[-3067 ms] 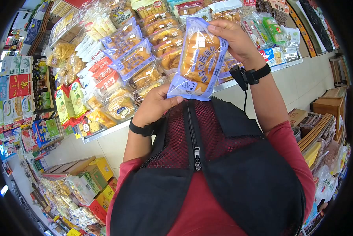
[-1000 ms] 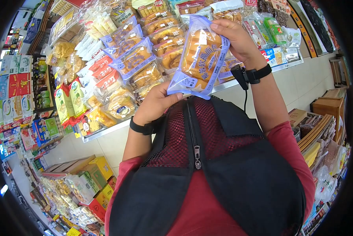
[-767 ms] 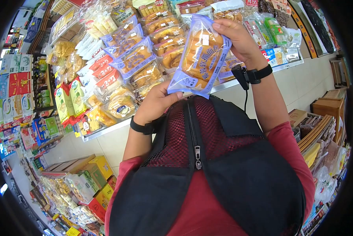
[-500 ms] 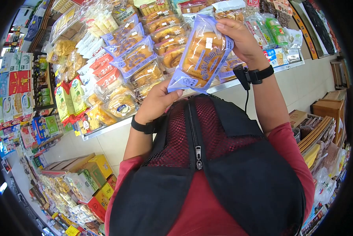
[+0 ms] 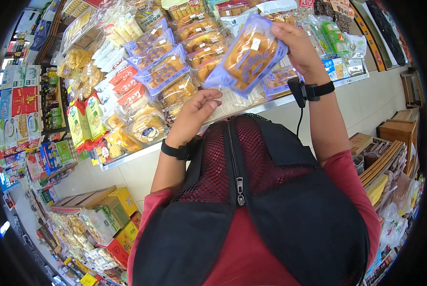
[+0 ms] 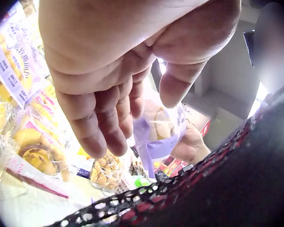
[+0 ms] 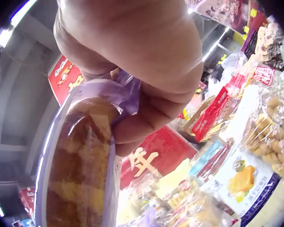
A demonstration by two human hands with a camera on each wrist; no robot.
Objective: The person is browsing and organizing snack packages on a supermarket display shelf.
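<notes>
A purple-edged clear bag of bread rolls (image 5: 251,55) hangs tilted above the front of the display. My right hand (image 5: 300,51) pinches its upper corner between thumb and fingers; the right wrist view shows the crumpled purple film in that grip and the brown bread (image 7: 80,165) below. Just off the bag's lower end is my left hand (image 5: 193,116), its fingers loosely bent with nothing in them. The left wrist view has its palm (image 6: 123,52) facing the camera, the bag beyond the fingertips. Matching purple bread packs (image 5: 163,70) lie behind, and one more purple pack (image 5: 281,82) lies to the right.
Several rows of wrapped pastries cover the display, whose metal front edge (image 5: 127,158) runs near my body. Red-and-white packs (image 5: 127,88) and green-yellow bags (image 5: 86,119) sit at left. Cartons (image 5: 120,209) stand low at left, a wooden cabinet (image 5: 396,128) at right.
My left hand has let go of the bag's lower corner. My right hand has shifted slightly right, and the bag has swung up and right, tilting more.
</notes>
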